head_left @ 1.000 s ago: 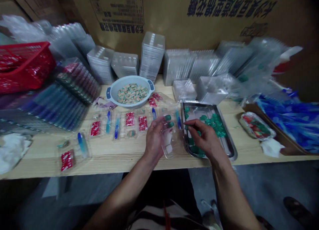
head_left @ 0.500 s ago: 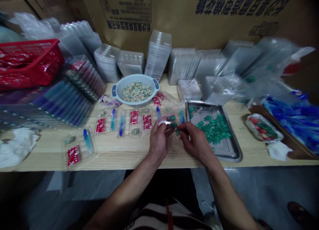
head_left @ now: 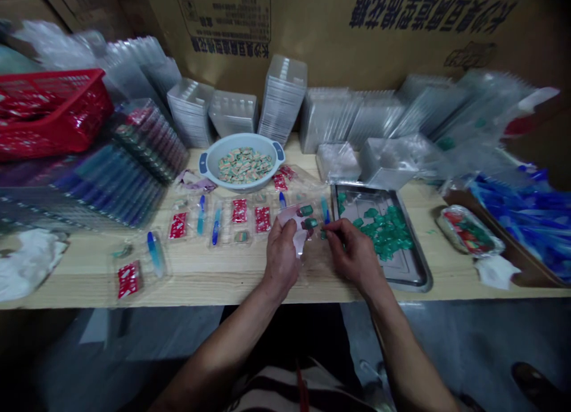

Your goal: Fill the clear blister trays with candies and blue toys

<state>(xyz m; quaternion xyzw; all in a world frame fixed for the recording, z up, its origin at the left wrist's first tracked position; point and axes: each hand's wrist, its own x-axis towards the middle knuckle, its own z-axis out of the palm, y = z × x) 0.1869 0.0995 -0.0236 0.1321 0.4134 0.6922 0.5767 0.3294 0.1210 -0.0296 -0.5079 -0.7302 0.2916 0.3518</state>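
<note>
A clear plastic tray (head_left: 291, 225) is gripped by the left hand (head_left: 281, 258), with 2 green packets (head_left: 306, 210) seated in it. A small green packet (head_left: 323, 235) is pinched by the closed fingers (head_left: 332, 227) of the right hand (head_left: 354, 257), just beside the tray, and loose green packets (head_left: 386, 230) are held in a metal pan (head_left: 417, 275) nearby.

The person wears a black-and-white striped garment (head_left: 267, 394) (a thin red strip (head_left: 303, 397) runs down its front), leaving a bare left forearm (head_left: 223, 346) and a bare right forearm (head_left: 413, 358).

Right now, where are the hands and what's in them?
Left hand gripping clear blister tray with two green packets. Right hand pinching a green packet at its edge. Steel tray alongside.
</note>
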